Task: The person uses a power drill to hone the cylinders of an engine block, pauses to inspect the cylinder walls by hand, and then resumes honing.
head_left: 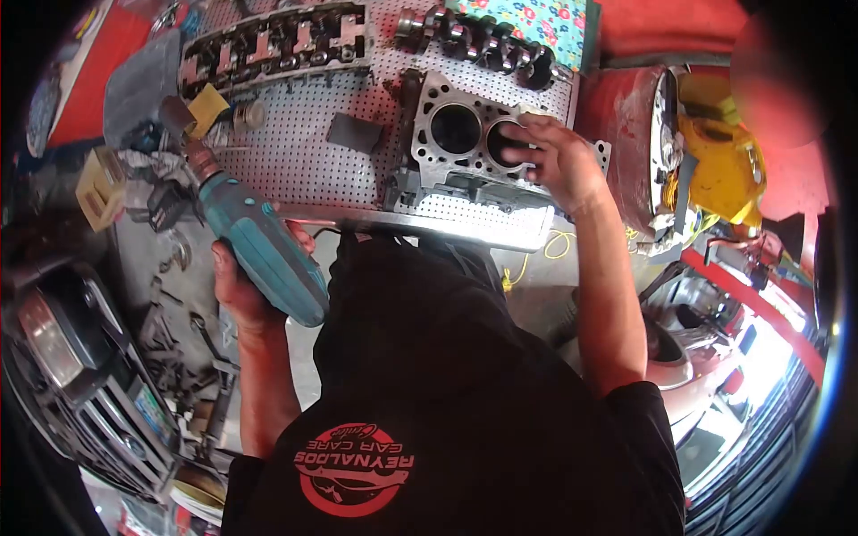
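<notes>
My left hand is wrapped round a teal power drill, which points up and to the left. At its tip, past the brown chuck, sits a short, dark cylindrical attachment. My right hand is over the engine block, its fingers apart and slightly blurred at the right-hand cylinder bore. Beside it the left bore is uncovered. The block lies on a perforated metal bench top, with a dark square sheet to its left.
A cylinder head and a crankshaft lie along the bench's far side. To the right are a red drum-like container and a yellow jug. A car front and scattered metal parts are at lower left.
</notes>
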The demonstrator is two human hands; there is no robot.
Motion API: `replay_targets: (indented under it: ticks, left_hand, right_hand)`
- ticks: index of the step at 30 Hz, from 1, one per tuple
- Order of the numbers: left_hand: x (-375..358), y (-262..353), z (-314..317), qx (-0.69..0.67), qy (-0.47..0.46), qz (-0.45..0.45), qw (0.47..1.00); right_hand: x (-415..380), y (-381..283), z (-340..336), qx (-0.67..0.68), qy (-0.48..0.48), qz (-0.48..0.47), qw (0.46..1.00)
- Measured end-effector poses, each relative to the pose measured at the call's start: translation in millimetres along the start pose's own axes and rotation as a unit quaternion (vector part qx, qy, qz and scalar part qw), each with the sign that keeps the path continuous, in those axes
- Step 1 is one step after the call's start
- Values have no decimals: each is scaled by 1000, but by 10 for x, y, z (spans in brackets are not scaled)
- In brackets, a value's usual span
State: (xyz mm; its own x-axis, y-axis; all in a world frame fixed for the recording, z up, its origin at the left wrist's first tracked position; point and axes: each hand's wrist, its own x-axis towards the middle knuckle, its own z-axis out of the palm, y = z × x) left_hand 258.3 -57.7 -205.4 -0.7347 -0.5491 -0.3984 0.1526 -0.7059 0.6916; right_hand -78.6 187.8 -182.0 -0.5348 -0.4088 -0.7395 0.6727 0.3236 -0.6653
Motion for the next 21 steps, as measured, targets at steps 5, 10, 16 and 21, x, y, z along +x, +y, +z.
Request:
replay_targets:
  ticks: [5, 10, 16, 21]
  left_hand:
    - [-62, 31, -196, -36, -19, 35, 999]
    - [-108, 18, -222, -33, 53, 28, 998]
    - [-165, -52, -260, -69, 46, 47, 995]
    - [-225, -63, -364, -51, 31, 27, 998]
  right_hand:
    - [42, 224, -267, -874, -4, -215, 435]
    - [95, 128, -144, -946, -44, -139, 288]
    - [-67, -69, -45, -805, -153, -37, 572]
    - [-166, -109, 139, -527, -162, 115, 827]
